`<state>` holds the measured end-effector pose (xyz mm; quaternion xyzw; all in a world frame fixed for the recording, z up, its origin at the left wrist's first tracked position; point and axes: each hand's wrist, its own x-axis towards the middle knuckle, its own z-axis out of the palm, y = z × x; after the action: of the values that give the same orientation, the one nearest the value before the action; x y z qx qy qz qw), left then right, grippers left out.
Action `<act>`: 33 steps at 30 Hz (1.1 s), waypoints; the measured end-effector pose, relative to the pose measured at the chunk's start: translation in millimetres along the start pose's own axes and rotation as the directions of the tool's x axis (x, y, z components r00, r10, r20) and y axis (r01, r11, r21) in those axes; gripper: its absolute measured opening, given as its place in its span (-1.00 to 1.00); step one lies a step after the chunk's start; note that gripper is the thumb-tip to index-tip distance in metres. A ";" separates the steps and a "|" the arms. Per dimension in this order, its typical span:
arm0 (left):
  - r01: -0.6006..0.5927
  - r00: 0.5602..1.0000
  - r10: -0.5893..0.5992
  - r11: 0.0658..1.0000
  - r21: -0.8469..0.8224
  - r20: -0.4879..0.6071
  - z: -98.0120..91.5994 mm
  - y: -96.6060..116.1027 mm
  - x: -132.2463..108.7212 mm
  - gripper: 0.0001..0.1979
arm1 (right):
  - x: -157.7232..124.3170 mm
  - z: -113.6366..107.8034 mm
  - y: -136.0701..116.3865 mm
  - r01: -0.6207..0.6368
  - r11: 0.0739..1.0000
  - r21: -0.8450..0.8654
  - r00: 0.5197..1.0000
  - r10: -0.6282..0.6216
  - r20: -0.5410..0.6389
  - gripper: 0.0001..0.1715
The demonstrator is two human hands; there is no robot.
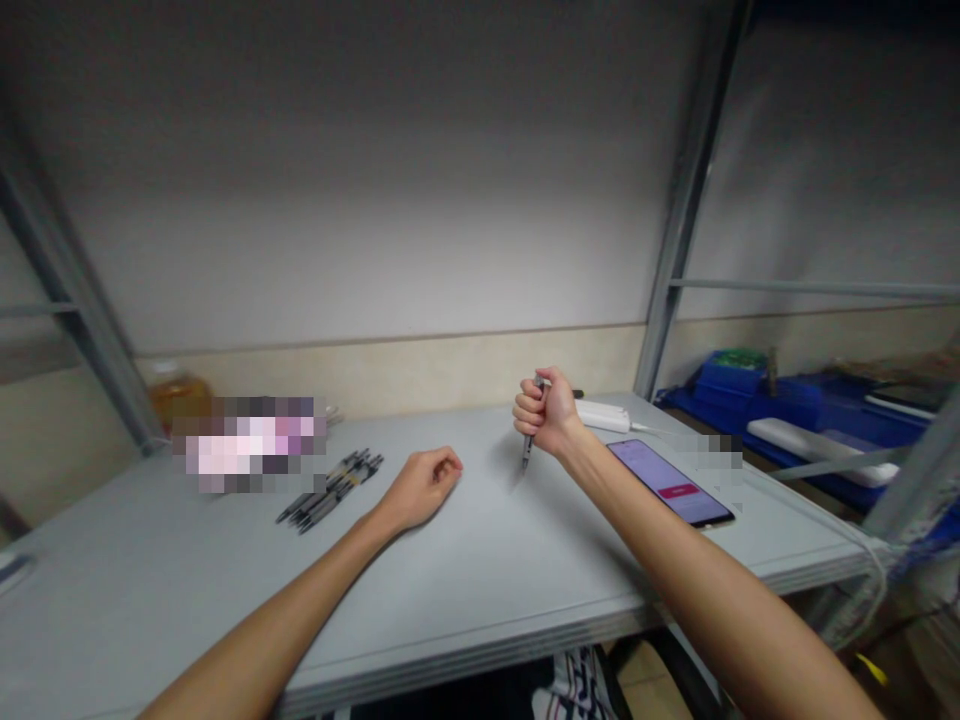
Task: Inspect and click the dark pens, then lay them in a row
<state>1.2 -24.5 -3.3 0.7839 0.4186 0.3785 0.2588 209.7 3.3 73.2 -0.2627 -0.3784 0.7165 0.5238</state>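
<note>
My right hand (549, 410) is raised over the table with its fingers wrapped round a pen (528, 448). The pen points tip down, and my thumb lies by its upper end. My left hand (426, 488) rests on the grey table (480, 580), its fingers curled in a loose fist with nothing visible in them. Just left of that hand lies a bunch of several similar dark pens (330, 492), side by side and slanting.
A lit phone (667, 484) lies beside my right forearm. Behind it are a white power strip (604, 415) and its cable. A blurred-out pinkish item (251, 445) and an amber jar (178, 395) stand at the back left. Metal posts (686, 200) frame the table.
</note>
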 end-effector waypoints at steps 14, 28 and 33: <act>-0.034 0.998 0.027 0.991 0.126 0.051 -1.6 1.5 -0.9 -0.84 | -3.3 6.2 -2.3 -0.045 0.998 0.032 0.998 0.043 0.040 -0.46; -0.031 0.996 0.014 0.981 0.190 0.090 -2.1 2.9 -1.4 -0.82 | -6.0 10.8 -3.8 -0.054 0.997 0.062 0.998 0.052 0.022 -0.51; -0.034 0.995 0.016 0.981 0.189 0.098 -2.8 3.1 -1.5 -0.82 | -6.6 12.0 -3.4 -0.056 0.997 0.045 0.998 0.056 0.007 -0.50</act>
<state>-0.2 -27.2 0.0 0.8275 0.4302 0.3020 0.1975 204.3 -5.6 82.8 -0.2593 -0.3561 0.7401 0.5081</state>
